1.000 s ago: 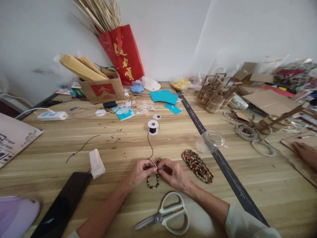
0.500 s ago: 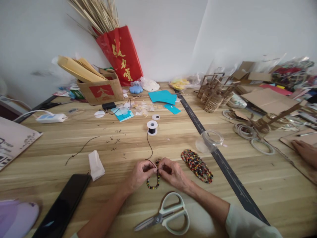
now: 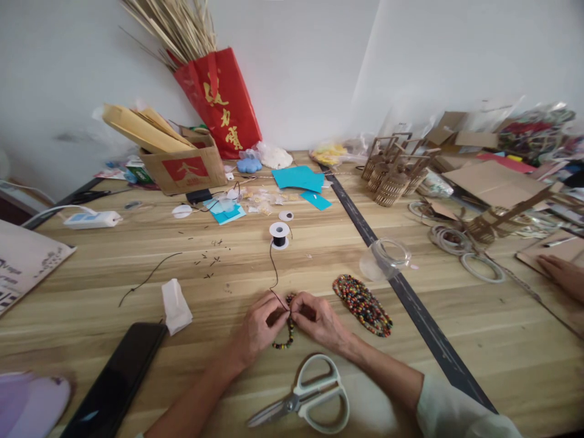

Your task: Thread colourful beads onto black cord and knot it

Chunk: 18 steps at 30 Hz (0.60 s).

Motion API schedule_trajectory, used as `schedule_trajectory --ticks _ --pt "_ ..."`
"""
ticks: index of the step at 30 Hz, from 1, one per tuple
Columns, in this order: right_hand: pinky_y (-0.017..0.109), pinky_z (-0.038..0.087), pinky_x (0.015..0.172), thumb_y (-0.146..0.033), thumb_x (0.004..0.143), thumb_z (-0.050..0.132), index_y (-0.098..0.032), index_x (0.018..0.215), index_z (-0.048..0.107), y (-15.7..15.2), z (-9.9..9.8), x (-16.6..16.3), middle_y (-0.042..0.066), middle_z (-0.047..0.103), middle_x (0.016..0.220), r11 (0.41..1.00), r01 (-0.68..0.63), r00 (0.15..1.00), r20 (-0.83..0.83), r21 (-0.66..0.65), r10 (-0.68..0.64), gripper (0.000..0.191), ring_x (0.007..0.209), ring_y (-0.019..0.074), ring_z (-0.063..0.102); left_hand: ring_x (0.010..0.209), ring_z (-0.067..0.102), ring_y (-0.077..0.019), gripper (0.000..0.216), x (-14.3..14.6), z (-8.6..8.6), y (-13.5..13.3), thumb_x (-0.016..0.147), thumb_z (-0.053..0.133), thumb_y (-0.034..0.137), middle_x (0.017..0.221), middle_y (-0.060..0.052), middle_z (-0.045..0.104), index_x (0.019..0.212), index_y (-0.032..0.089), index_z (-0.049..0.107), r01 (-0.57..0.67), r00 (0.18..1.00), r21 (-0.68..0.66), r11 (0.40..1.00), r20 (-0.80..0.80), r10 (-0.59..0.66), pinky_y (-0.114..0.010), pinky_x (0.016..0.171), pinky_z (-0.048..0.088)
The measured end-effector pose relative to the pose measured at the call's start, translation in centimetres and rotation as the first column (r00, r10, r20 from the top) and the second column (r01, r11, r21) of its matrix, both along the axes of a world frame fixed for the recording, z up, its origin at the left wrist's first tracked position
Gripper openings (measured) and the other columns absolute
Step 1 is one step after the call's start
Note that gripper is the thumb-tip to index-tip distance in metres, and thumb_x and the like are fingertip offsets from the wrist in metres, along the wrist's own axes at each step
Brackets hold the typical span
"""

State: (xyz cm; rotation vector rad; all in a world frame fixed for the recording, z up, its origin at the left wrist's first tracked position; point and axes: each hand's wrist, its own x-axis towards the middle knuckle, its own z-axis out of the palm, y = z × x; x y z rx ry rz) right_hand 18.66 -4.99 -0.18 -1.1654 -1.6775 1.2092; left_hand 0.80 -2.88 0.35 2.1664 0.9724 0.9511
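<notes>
My left hand [image 3: 264, 322] and my right hand [image 3: 316, 316] meet fingertip to fingertip over a small string of multicoloured beads [image 3: 283, 345]. The left thumb and forefinger pinch the black cord [image 3: 277, 296], which runs back to a white spool [image 3: 279, 235] standing on the table. Pinched in my right fingertips is the bead string close to the cord; the exact point of contact is hidden by the fingers. A coiled pile of bead strands [image 3: 362, 305] lies right of my right hand. Scissors with pale handles [image 3: 301, 398] rest in front of my wrists.
A black phone [image 3: 116, 380] and folded white paper [image 3: 176, 306] lie to the left. Clear rings [image 3: 387, 254] sit at the right, beyond the beads. Small bamboo baskets [image 3: 392, 176] stand at the back. Another person's hand [image 3: 563, 274] rests at the far right.
My left hand has turned and shifted slightly, now covering more of the bead loop's left side. The cord beside it lies a little differently. My right hand stays nearly in place.
</notes>
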Motion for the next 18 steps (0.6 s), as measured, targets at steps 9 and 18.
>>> schedule_trajectory --ticks 9,18 --pt "0.020 0.033 0.051 -0.021 0.080 0.056 -0.015 0.082 0.056 -0.01 0.13 -0.16 -0.003 0.052 0.064 0.997 -0.012 0.992 -0.124 -0.077 0.003 0.005 0.056 0.0085 0.044 0.071 0.059 -0.0142 0.010 -0.05 -0.19 -0.06 0.085 0.054 0.011 0.073 -0.004 0.061 0.077 0.016 0.058 -0.010 1.000 0.134 0.991 0.026 0.007 -0.024 0.066 0.049" --pt "0.021 0.042 0.051 -0.036 0.078 0.065 -0.015 0.086 0.057 0.22 -0.09 -0.56 -0.001 0.059 0.063 0.980 -0.042 0.949 -0.313 -0.195 -0.021 0.024 0.053 0.0095 0.052 0.074 0.059 -0.0144 0.010 0.02 -0.42 -0.04 0.085 0.054 0.006 0.075 -0.005 0.061 0.081 0.015 0.059 0.020 0.996 0.228 0.973 0.078 -0.039 -0.024 0.067 0.050"
